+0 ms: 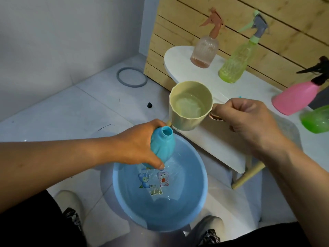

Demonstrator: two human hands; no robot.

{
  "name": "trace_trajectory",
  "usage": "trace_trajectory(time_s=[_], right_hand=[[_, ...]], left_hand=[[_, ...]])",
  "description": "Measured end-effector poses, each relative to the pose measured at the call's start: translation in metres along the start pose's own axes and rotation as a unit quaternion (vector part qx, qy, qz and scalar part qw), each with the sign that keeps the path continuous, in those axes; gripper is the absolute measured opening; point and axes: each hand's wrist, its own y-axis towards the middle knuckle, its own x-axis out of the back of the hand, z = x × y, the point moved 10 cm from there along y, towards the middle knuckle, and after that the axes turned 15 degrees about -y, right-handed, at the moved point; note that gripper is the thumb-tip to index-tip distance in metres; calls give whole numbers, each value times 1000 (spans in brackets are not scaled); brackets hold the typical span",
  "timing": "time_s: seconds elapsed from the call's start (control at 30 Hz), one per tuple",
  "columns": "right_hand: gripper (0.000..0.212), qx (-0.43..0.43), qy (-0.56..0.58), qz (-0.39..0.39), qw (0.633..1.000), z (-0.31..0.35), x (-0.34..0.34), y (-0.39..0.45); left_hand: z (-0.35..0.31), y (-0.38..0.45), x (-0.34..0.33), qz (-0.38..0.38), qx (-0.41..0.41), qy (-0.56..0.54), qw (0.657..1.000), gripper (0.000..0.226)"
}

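My left hand (137, 145) grips a blue bottle (162, 145) with no cap, its open neck tilted up and to the right, over a light blue basin (199, 189) on the floor. The basin holds some water and has cartoon stickers on its bottom. My right hand (249, 120) holds a beige cup (188, 106) by its handle, just above and to the right of the bottle's mouth. The cup has water in it and stands roughly level.
A low white table (222, 145) stands to the right, before a wooden slat wall. On it are a peach spray bottle (204, 50), a yellow-green one (235, 65), a pink one (297, 97) and a green bottle (316, 120). A grey ring (131, 76) lies on the floor.
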Motion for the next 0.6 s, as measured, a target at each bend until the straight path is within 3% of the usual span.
trace_trajectory(time_s=[0.6], right_hand=[[44,76,-143,-60,985,6,8,-9]], left_hand=[[-1,6,-1,5,-13,3,1000,95]])
